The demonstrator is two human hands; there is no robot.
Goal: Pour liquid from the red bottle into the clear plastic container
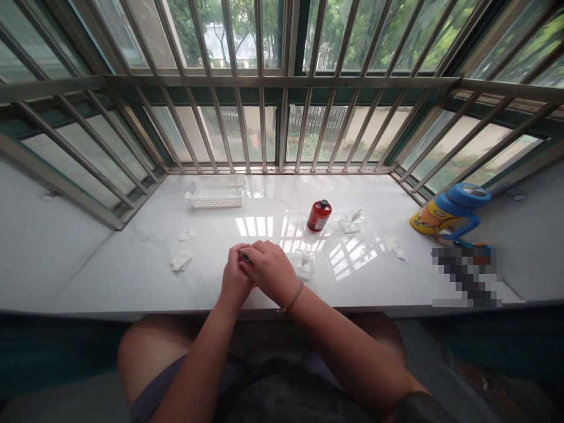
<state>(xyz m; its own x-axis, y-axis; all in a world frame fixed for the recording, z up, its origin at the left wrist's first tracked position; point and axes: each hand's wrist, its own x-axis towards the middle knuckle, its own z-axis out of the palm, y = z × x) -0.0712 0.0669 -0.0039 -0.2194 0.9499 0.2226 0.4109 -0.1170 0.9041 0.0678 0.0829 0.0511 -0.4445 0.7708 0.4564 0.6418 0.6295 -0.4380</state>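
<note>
Over the front part of the white counter, my left hand (pixel 234 276) and my right hand (pixel 274 265) meet, fingers closed round one thing. Its dark cap (pixel 246 257) shows between the fingers, and a bit of red peeks out below them. It looks like a bottle, though most of it is hidden. The right hand lies across the top, at the cap; the left wraps the side. Just right of my hands is a small clear plastic box (pixel 305 264) with something pale in it. A red bottle (pixel 319 216) with a black cap and pale label stands upright farther back.
A white perforated basket (pixel 215 200) sits at the back left. Crumpled white pieces (pixel 180 261) lie left of my hands, another white piece (pixel 394 247) to the right. Behind it stands a blue-and-yellow handled flask (pixel 449 210). A second clear box (pixel 351 221) is near the red bottle. Metal bars (pixel 286 82) line the window.
</note>
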